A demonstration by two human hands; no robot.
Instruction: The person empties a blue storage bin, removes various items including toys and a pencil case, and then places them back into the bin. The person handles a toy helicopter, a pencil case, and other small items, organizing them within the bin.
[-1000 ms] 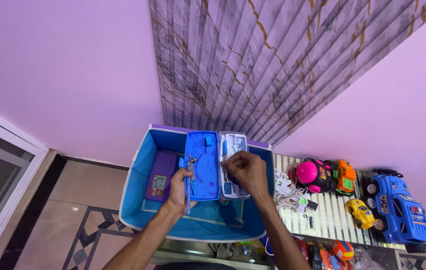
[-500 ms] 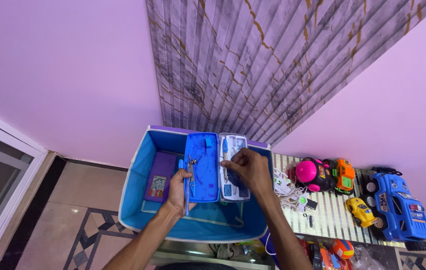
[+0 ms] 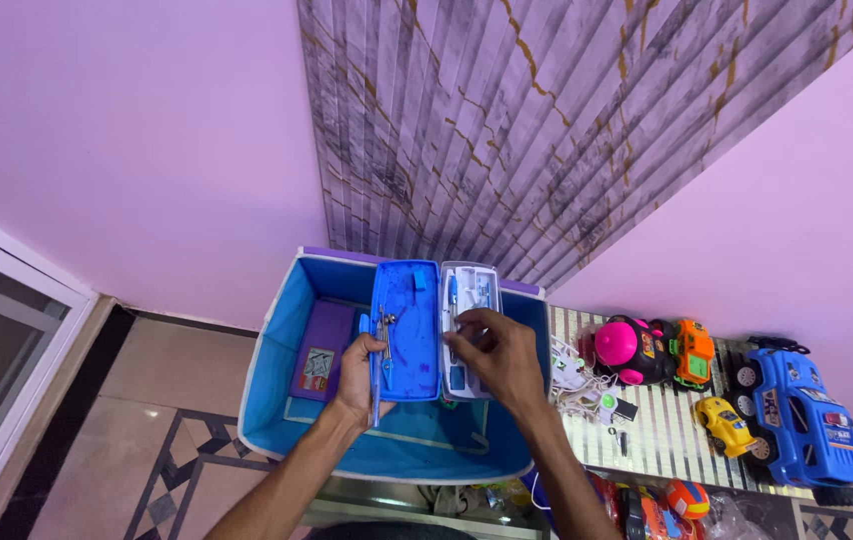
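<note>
Open blue plastic pencil box with a white tray, held up over the big blue cloth bin, near the middle of the scene. Left hand closed around the box's blue lid and a thin blue pen along its left edge; right hand resting on the white tray, fingers bent and pressing the small tools inside. Flat purple box down in the bin on the left, and on the striped counter to the right, a pink round toy, an orange toy truck, a small yellow toy car and a big blue toy truck.
</note>
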